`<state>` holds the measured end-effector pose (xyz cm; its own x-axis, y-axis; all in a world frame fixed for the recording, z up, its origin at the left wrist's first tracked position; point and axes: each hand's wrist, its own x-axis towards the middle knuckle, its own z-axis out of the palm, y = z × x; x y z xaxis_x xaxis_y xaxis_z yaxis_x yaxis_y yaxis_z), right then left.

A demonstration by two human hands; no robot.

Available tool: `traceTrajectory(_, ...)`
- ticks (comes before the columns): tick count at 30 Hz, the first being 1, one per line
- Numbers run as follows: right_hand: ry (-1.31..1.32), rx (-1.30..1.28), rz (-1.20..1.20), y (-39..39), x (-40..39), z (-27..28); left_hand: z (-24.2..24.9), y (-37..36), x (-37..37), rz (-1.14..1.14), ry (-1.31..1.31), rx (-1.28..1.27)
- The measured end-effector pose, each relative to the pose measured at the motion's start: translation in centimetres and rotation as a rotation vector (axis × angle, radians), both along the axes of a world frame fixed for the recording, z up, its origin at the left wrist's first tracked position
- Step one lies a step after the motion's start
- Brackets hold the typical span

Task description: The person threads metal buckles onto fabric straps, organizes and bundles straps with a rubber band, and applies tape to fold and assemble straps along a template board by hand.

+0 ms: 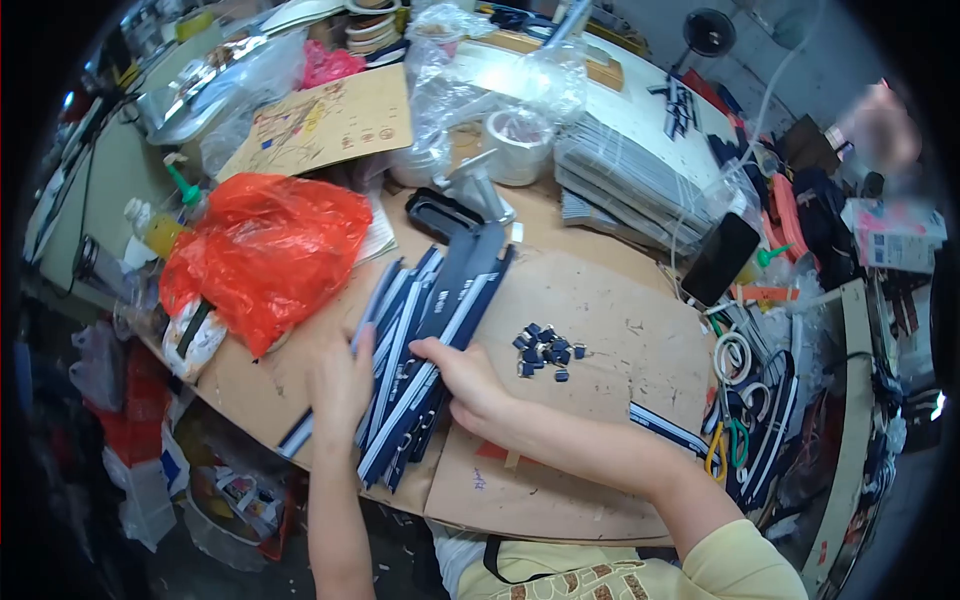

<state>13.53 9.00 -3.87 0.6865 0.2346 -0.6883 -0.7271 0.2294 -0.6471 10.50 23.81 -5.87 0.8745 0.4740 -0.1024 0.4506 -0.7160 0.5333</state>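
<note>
A bundle of long dark blue straps [428, 335] with white stripes and white lettering lies at a slant on the cardboard-covered bench. My right hand [470, 378] is closed on the bundle's right side, thumb on top and the other fingers mostly hidden. Against the left side is my left hand [342, 378], closed over the outermost strap, whose ends show above and below it; its fingers are partly covered. To the right of the bundle is a loose pile of small dark blue tabs [546, 350] with shiny metal bits. One short striped strap [668, 428] lies farther right.
A red plastic bag [275, 250] stands left. Behind the bundle are a black tray [443, 212] and a metal tape dispenser [480, 188]. Stacked grey sheets [625, 180], a phone [720, 258] and scissors [738, 442] line the right side. Cardboard [590, 290] covers the bench.
</note>
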Motion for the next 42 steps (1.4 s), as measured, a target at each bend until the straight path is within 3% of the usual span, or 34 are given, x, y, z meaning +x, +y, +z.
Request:
traceTrajectory(1,-0.002,0.001,-0.002,0.0,0.2,-0.2,-1.6,-0.3,-0.4,0.038,-0.08,-0.043)
traceTrajectory(3,-0.007,0.005,-0.013,0.2,0.5,-0.6,-0.1,-1.5,-0.3,0.029,0.081,-0.183)
traceTrajectory(9,-0.057,-0.048,0.052,0.3,0.5,-0.8,0.0,-4.1,-1.6,-0.018,-0.084,-0.052)
traceTrajectory(13,-0.205,0.061,0.072,-0.4,0.5,-0.5,3.3,-6.5,-2.9,-0.109,-0.213,-0.4)
traceTrajectory(18,-0.391,0.21,0.134,-4.3,0.2,0.8,2.8,-12.7,-3.9,-0.246,-0.582,0.129)
traceTrajectory(24,-0.563,0.298,0.049,-7.7,0.1,2.1,3.4,-16.3,-4.2,-0.343,-0.639,0.063)
traceTrajectory(28,-0.406,0.341,-0.092,-8.1,0.6,2.1,2.8,-15.9,-4.2,-0.241,-0.73,-0.331)
traceTrajectory(34,-0.482,0.38,-0.006,-8.8,1.2,1.4,2.7,-12.5,-3.9,-0.181,-0.477,0.0)
traceTrajectory(38,-0.631,0.39,0.02,-8.6,1.3,4.1,4.4,-12.2,-3.4,-0.346,-0.481,-0.49)
traceTrajectory(42,-0.933,0.248,0.122,-9.7,2.4,8.6,7.1,-12.4,-1.2,-0.43,-0.697,-0.451)
